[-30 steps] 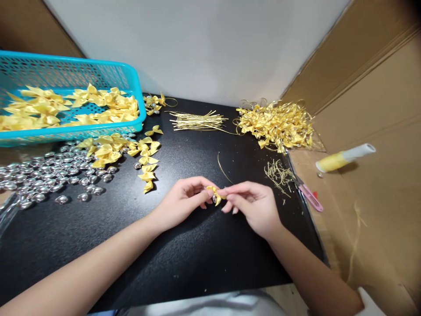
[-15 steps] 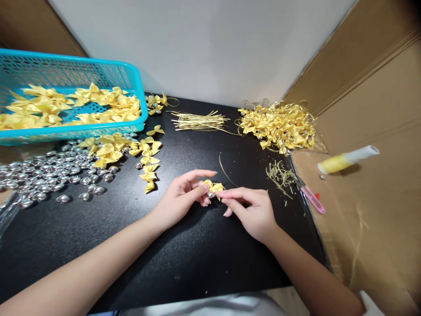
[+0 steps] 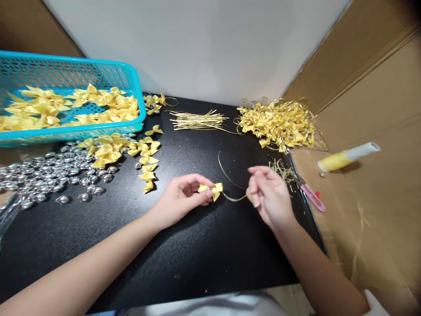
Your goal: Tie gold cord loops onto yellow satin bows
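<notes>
My left hand pinches a small yellow ribbon bow just above the black table. A thin gold cord runs from the bow to my right hand, whose fingers are closed on it, a little to the right of the bow. The cord's other end curves away over the table behind the bow.
A turquoise basket of yellow bows stands at the back left, with loose bows and silver beads in front. Cut gold cords and a pile of finished bows lie at the back. Pink snips and a yellow thread spool lie right.
My right hand has moved right, away from the bow, drawing the gold cord out. My left hand keeps the bow in about the same spot.
</notes>
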Available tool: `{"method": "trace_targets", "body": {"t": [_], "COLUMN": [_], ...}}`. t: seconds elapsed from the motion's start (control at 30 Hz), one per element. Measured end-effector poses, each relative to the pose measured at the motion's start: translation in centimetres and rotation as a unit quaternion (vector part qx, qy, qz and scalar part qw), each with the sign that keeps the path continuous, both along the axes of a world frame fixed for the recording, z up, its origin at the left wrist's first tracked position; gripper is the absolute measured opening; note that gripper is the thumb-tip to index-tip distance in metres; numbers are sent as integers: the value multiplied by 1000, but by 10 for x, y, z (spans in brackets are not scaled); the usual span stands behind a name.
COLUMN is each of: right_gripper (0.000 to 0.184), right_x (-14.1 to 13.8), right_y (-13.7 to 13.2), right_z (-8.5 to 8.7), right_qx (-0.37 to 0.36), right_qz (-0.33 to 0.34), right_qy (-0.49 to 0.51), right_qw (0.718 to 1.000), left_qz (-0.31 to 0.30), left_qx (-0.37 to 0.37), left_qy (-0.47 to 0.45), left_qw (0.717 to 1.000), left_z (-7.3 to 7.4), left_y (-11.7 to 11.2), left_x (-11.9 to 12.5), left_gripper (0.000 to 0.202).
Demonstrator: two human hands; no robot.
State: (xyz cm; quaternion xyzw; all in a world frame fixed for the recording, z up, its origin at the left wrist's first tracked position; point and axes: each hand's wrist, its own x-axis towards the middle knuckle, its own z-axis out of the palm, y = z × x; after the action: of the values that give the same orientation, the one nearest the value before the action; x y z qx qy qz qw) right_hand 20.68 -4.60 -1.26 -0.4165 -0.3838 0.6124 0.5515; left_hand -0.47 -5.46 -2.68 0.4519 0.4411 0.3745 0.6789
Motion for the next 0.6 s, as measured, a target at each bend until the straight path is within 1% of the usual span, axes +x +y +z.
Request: {"method": "trace_targets", "body": {"t": [0.03,0.13,0.17,0.2,0.27,0.3,0.4,0.47,0.6], "right_gripper": [13,11,11,11,12,13,17,18,19], "right_x": [6,23,26,29,29,27,22,20,18], "right_y": [6,19,22,24,24,23,20,20,18], "right_z": [3,7,7,6,5,4,1,0,2], "right_qx": [-7,-15,-13,-10,-16,-25,-56,-62,-45], "right_qz": [-36,-140,-159,-165,-143,-120,-68,-63,-70], "right_qy": [38,117,132,140,136,129,107,110,111], "right_qw": [999,983,978,976,980,984,990,990,990], "left_qz": [-12,-42,-55,-72,-100,-106,-95,-84,-79], "left_qx": [2,3,-1,-7,-23,-29,-30,-20,-12], "left_qy": [-5,-22,-20,-15,2,7,10,6,-3], "left_qw": [1000,999,998,997,995,994,995,996,997], "left_z": [-1,-2,-2,-2,-1,0,-1,-2,-1], "left_y": [0,1,2,2,3,3,3,3,4], "left_x": [-1,-3,-3,-4,-5,-5,-7,-9,-8], "left_gripper": [23,46,48,44,35,35,49,52,46]}}
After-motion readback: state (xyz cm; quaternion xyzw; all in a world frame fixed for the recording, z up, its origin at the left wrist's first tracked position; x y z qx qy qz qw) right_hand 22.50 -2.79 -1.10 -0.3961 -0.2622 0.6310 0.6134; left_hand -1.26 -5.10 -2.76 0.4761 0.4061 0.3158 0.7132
